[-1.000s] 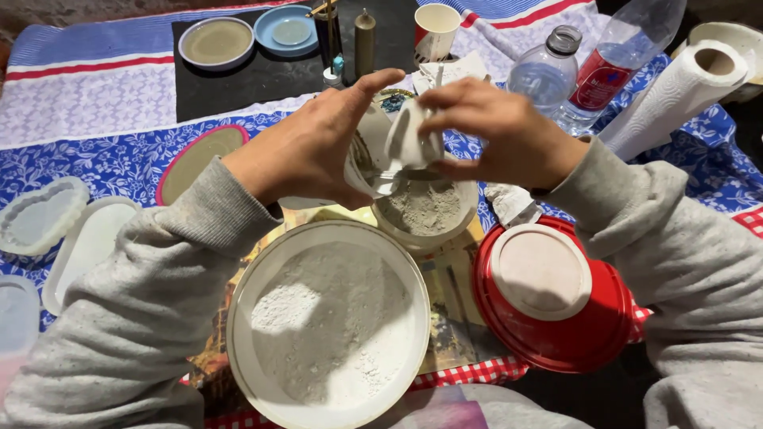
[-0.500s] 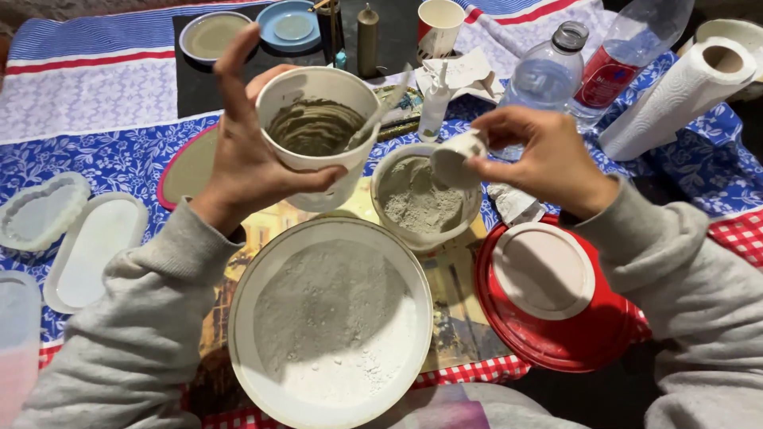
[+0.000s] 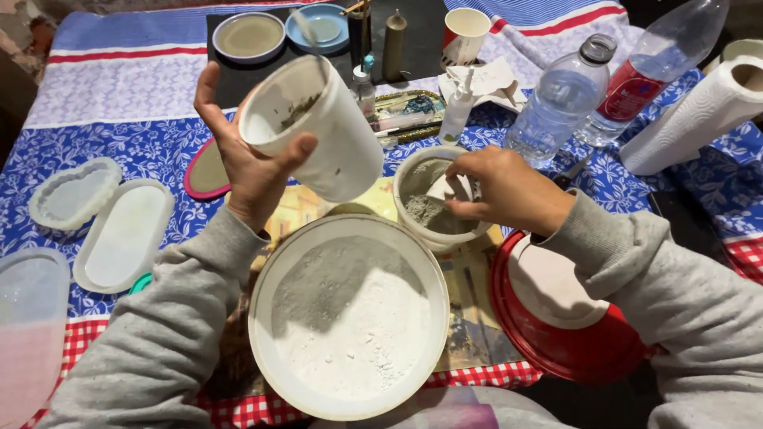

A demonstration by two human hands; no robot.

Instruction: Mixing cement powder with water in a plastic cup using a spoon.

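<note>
My left hand (image 3: 248, 163) grips a white plastic cup (image 3: 318, 127), lifted and tilted toward me above the table; grey paste clings to its inner wall. My right hand (image 3: 509, 191) reaches into a smaller white tub of grey powder (image 3: 420, 208) and holds a small white scoop (image 3: 445, 189) dug into the powder. In front of both sits a large white bucket of pale powder (image 3: 350, 318), right below the raised cup.
A red lid with a white disc (image 3: 568, 318) lies at the right. Two plastic water bottles (image 3: 556, 107) and a paper towel roll (image 3: 699, 111) stand at the back right. White moulds (image 3: 123, 234) lie at the left; small dishes (image 3: 248, 36), a paper cup (image 3: 465, 32) and tools sit at the back.
My left hand lifted the cup from over the small tub and tilted it up to the left. My right hand dropped from the cup into the small tub with the scoop.
</note>
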